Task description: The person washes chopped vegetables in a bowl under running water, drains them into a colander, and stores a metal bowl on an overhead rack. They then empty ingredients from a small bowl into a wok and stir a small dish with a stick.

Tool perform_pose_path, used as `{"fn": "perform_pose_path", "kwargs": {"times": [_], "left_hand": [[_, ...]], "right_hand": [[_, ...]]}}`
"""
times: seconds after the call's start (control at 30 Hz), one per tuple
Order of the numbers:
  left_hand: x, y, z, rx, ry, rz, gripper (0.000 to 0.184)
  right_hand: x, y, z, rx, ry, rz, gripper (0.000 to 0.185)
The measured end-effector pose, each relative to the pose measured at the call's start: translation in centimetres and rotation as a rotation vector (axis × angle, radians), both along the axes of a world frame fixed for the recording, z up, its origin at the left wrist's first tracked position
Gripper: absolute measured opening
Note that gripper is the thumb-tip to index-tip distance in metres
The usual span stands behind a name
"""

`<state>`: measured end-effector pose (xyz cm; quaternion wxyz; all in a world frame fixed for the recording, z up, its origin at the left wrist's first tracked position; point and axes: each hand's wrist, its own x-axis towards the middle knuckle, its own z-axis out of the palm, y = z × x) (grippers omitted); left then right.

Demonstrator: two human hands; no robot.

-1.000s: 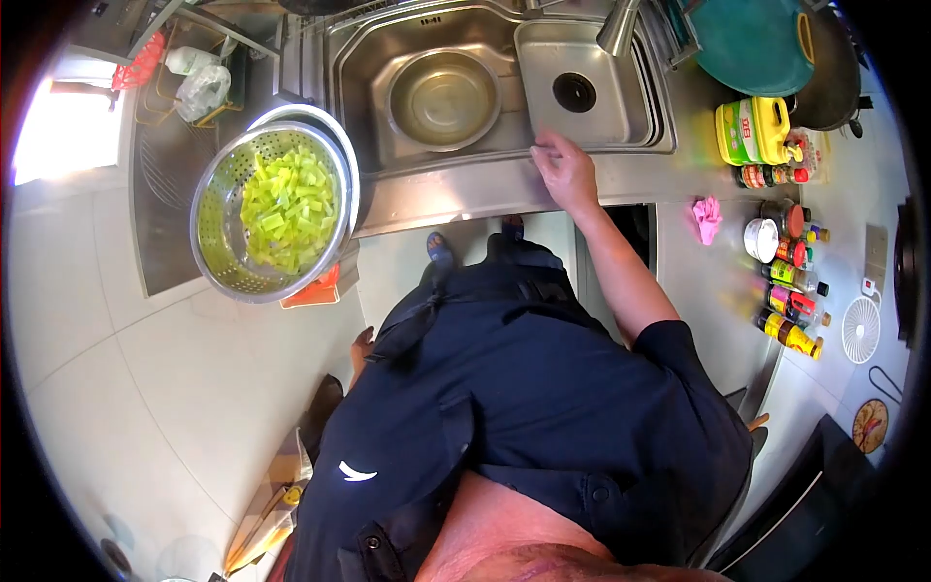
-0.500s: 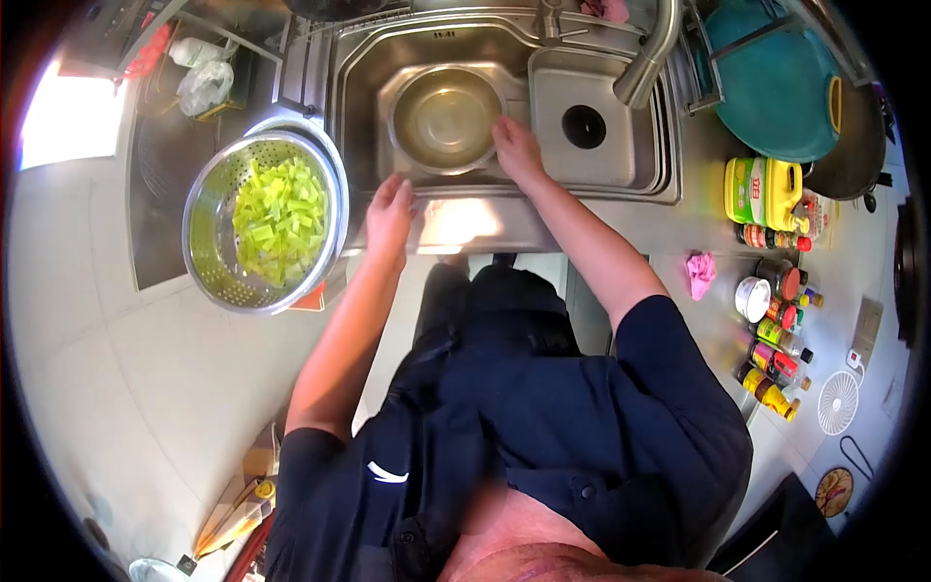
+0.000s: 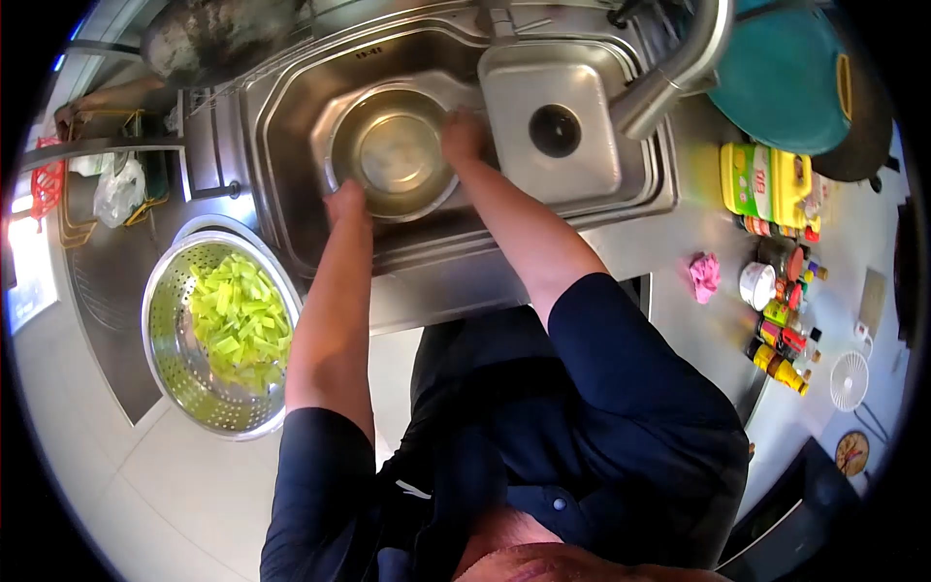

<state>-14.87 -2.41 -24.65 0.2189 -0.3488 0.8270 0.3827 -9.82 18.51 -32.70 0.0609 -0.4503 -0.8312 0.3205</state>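
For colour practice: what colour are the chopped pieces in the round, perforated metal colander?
Light green pieces; head view.

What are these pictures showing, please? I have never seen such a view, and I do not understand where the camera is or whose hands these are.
There is no machine here. One camera, worn on a person's head, looks forward and down, so the wearer's dark shirt fills the lower part. The bare left hand and right hand are at the rim of a metal bowl in the sink; how firmly they grip is unclear. Left of the sink is a colander of chopped green pieces. On the right-hand counter are a yellow jug and a pink cloth.
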Motion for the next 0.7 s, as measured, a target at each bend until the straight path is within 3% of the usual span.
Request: {"fn": "perform_pose_path", "kwargs": {"times": [0.07, 0.1, 0.13, 0.2, 0.27, 0.33, 0.37, 0.4, 0.47, 0.5, 0.6, 0.7], "left_hand": [[-1.2, -0.4, -1.0, -0.011, -0.015, 0.015, 0.064], [-1.3, -0.3, -1.7, -0.005, -0.043, 0.009, 0.061], [-1.2, 0.0, -1.2, -0.009, -0.056, 0.000, 0.061], [-1.1, 0.5, -0.6, 0.296, 0.020, 0.215, 0.056], [-1.9, -0.8, -4.0, 0.428, 0.049, 0.271, 0.053], [-1.3, -0.3, -1.9, 0.174, 0.069, 0.111, 0.054], [-2.1, -1.1, -4.8, 0.221, 0.077, 0.209, 0.056], [-1.9, -0.3, -2.2, 0.133, 0.013, 0.178, 0.057], [-2.8, -1.5, -4.5, 0.196, -0.027, 0.225, 0.055], [-3.1, -1.5, -4.3, 0.186, -0.058, 0.241, 0.055], [-3.0, -1.6, -3.9, 0.288, -0.068, 0.302, 0.056], [-3.1, -2.1, -5.1, 0.261, -0.035, 0.294, 0.054]], "right_hand": [[-1.2, 0.1, -2.0, -0.087, 0.111, -0.046, 0.036], [-0.8, -0.3, 1.1, -0.141, 0.208, -0.140, 0.031], [-0.9, -0.1, 0.3, -0.143, 0.196, -0.151, 0.031], [-0.8, 0.1, -1.5, 0.008, 0.252, -0.083, 0.032], [-0.5, 0.3, 0.2, -0.075, 0.170, -0.154, 0.030], [-0.9, 0.4, 0.6, -0.222, 0.151, -0.151, 0.026], [-1.3, 0.1, -0.4, -0.166, 0.227, -0.192, 0.023], [-1.2, -0.3, 1.1, -0.143, 0.266, -0.223, 0.025], [-1.2, 0.4, 1.5, -0.233, 0.185, -0.144, 0.027], [-1.2, 0.2, 1.4, -0.176, 0.282, -0.145, 0.028], [-1.2, 0.5, 1.1, -0.054, 0.131, -0.021, 0.028], [-1.7, 0.9, -0.2, -0.019, 0.221, -0.038, 0.029]]}}
